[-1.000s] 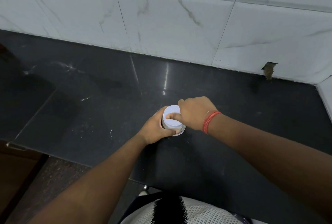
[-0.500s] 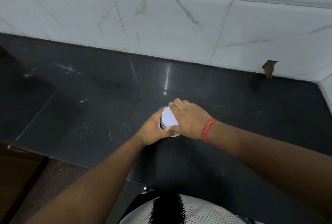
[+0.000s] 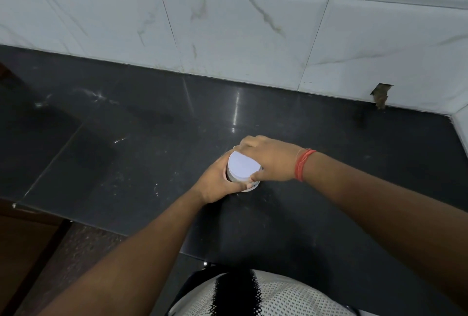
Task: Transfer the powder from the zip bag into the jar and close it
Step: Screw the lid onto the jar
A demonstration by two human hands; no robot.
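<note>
A small jar (image 3: 249,187) stands on the black counter (image 3: 152,138), mostly hidden by both hands. Its white round lid (image 3: 241,166) sits on top of it. My left hand (image 3: 217,181) grips the jar's body from the left. My right hand (image 3: 268,161), with a red thread at the wrist, curls over the lid's right and far edge, thumb at the near rim. No zip bag is in view.
White marbled wall tiles (image 3: 253,24) rise behind the counter, with a chipped hole (image 3: 381,95) low at the right. The counter's front edge (image 3: 76,219) runs across the lower left, above a brown floor. Faint powder specks lie near the jar.
My right hand has turned on the lid, its fingers swinging from the near side round to the far edge. My left hand has kept its grip on the jar.
</note>
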